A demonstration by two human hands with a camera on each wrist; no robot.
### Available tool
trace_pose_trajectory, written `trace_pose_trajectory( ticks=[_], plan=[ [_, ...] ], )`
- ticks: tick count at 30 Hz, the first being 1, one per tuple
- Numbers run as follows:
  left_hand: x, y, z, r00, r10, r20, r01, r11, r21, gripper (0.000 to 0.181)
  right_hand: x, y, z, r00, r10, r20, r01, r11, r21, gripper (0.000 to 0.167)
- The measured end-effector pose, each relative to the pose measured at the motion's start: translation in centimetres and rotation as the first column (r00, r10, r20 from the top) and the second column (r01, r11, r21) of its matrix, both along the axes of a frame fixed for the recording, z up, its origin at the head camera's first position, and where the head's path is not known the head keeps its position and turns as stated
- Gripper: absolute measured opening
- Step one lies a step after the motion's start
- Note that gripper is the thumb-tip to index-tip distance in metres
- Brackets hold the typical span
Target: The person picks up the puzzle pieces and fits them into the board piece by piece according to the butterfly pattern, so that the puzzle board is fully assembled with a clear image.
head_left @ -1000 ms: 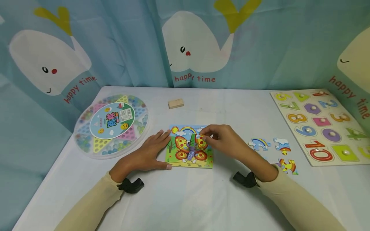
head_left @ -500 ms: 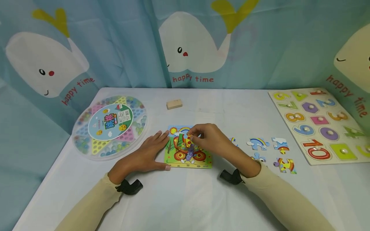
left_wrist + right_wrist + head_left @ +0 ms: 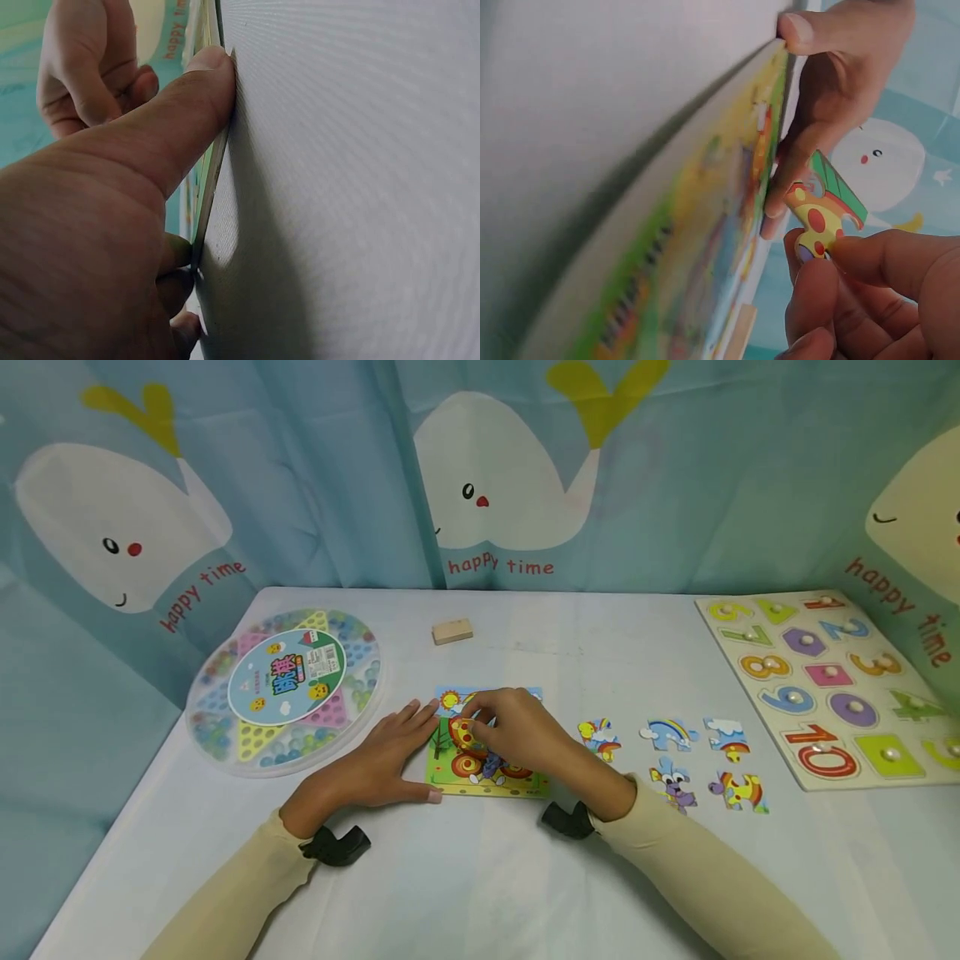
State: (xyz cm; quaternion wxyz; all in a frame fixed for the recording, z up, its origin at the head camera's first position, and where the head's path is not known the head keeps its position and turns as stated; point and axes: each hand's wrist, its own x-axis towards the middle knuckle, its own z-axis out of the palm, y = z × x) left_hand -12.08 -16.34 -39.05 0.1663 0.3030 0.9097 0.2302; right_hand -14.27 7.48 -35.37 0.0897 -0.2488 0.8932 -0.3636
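Observation:
The square butterfly puzzle board [image 3: 450, 785] lies flat on the white table. My left hand [image 3: 386, 756] rests at its left edge, fingers spread, with fingertips on the upper left and the thumb [image 3: 202, 90] against the near left edge. Over the board's upper middle, my right hand [image 3: 517, 731] pinches a puzzle piece between thumb and fingers. In the right wrist view that piece [image 3: 817, 217] is yellow with red spots and a green edge, held above the board surface. The right hand hides part of the board's picture.
Several loose pieces, one with a rainbow [image 3: 669, 734], lie right of the board. A number board [image 3: 825, 693] is at the far right, a round marble game [image 3: 288, 689] at the left, and a small wooden block [image 3: 452, 631] behind.
My right hand has moved left across the board with the pinched piece, uncovering loose pieces at the right. My left hand has kept its place on the board.

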Motion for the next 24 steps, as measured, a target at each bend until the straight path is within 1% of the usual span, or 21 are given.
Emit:
trace_pose_trajectory(
  ticks=[6, 13, 24],
  plan=[
    [0.0, 0.0, 0.0, 1.0, 0.002, 0.002, -0.002, 1.0, -0.001, 0.102, 0.1, -0.5, -0.6, 0.999, -0.004, -0.043, 0.007, 0.999, 0.051, 0.012],
    [0.0, -0.1, -0.1, 1.0, 0.002, 0.001, -0.002, 1.0, -0.002, 0.102, 0.1, -1.0, -0.5, 0.999, -0.009, -0.047, 0.014, 0.995, 0.096, 0.015],
    [-0.1, -0.1, -0.3, 1.0, 0.005, -0.001, -0.005, 1.0, -0.001, 0.103, 0.0, -1.5, -0.5, 0.997, -0.016, -0.08, 0.029, 0.986, 0.166, 0.014]
  ],
)
